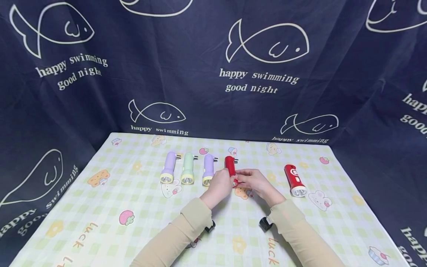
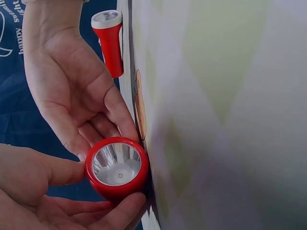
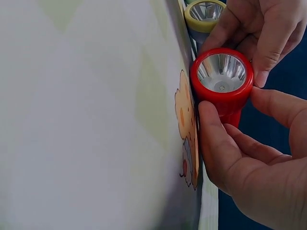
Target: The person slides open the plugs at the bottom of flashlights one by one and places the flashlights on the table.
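A red flashlight [image 1: 229, 163] lies on the table, its plug prongs at the far end and its lens end towards the person. My left hand [image 1: 220, 184] pinches it from the left, thumb and fingers about the red rim. From the right, my right hand [image 1: 256, 182] holds the same rim between thumb and fingers. Both wrist views show the round silver reflector facing the camera. Just left of my left hand is a purple flashlight [image 1: 208, 165] with a yellow head, partly covered by that hand.
Further left lie a green flashlight [image 1: 188, 167] and another purple flashlight [image 1: 169, 163], side by side in a row. A red flashlight with a white head [image 1: 293, 178] lies apart on the right. The checked tablecloth [image 1: 150, 230] meets a dark blue curtain [image 1: 200, 81] behind.
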`<control>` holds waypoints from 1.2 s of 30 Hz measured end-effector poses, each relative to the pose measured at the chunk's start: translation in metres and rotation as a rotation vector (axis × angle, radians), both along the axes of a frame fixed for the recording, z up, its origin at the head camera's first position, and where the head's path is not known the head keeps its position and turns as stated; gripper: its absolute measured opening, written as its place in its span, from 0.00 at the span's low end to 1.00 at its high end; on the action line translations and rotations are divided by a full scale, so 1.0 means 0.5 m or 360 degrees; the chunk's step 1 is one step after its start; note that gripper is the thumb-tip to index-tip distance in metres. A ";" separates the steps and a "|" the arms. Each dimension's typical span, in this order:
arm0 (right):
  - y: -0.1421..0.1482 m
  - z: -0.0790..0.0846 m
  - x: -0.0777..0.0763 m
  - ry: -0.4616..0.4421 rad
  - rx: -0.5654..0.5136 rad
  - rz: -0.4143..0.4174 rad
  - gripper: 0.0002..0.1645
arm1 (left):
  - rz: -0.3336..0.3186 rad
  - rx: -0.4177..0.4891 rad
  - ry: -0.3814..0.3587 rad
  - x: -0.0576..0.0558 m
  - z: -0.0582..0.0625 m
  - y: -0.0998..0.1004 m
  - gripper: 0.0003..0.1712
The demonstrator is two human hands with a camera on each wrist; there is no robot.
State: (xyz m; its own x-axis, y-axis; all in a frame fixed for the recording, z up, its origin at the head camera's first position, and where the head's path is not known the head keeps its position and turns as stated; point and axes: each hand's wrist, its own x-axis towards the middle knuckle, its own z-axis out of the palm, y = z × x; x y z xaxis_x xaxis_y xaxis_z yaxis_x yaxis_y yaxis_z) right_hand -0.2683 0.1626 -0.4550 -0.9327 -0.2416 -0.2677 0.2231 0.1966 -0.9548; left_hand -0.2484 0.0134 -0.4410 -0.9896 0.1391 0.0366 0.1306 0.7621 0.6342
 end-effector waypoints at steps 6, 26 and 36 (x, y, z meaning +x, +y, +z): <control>0.004 -0.006 -0.002 -0.0016 -0.0001 -0.0009 0.26 | 0.0001 -0.0011 -0.0005 0.001 0.002 0.001 0.11; 0.021 0.016 0.005 -0.0027 -0.0016 0.0111 0.29 | -0.0038 0.0017 -0.0002 -0.003 0.007 -0.002 0.19; 0.068 0.070 0.000 0.0102 0.0188 0.0190 0.32 | -0.0120 -0.0063 0.0021 -0.002 0.060 0.008 0.25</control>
